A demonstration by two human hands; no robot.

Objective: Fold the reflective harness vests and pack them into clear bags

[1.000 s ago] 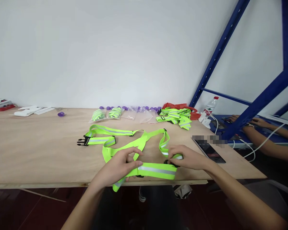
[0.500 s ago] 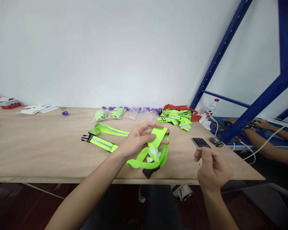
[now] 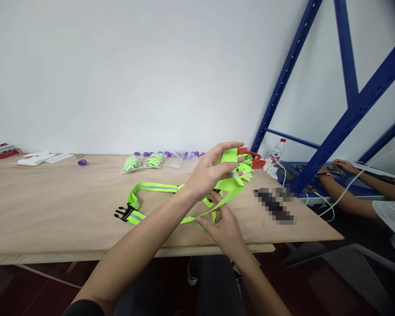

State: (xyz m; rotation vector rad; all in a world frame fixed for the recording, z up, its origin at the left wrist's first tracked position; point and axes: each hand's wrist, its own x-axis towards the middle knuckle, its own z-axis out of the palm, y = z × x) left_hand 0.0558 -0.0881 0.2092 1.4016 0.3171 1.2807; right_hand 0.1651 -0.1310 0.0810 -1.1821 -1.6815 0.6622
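Note:
A neon yellow-green strap point(image 3: 156, 187) with a grey reflective stripe lies in a loop on the wooden table, its black buckle point(image 3: 124, 212) at the left end. Raised above the table, my left hand point(image 3: 213, 169) has part of the strap wrapped round its fingers. Lower and a little to the right, my right hand point(image 3: 223, 226) pinches the strap between thumb and fingers. A taut length of strap runs between both hands. My hands partly hide the strap's right part.
Two bagged strap rolls point(image 3: 154, 160) and purple pieces lie along the wall. More straps point(image 3: 246, 169) and a red bag point(image 3: 258, 163) lie behind my left hand. A bottle point(image 3: 278, 150) and blue rack point(image 3: 279, 90) stand right, near another person's arms point(image 3: 342, 193).
My left hand has risen and moved right with the strap. My right hand has come left from beside the phone and taken hold of the strap. The view has shifted right.

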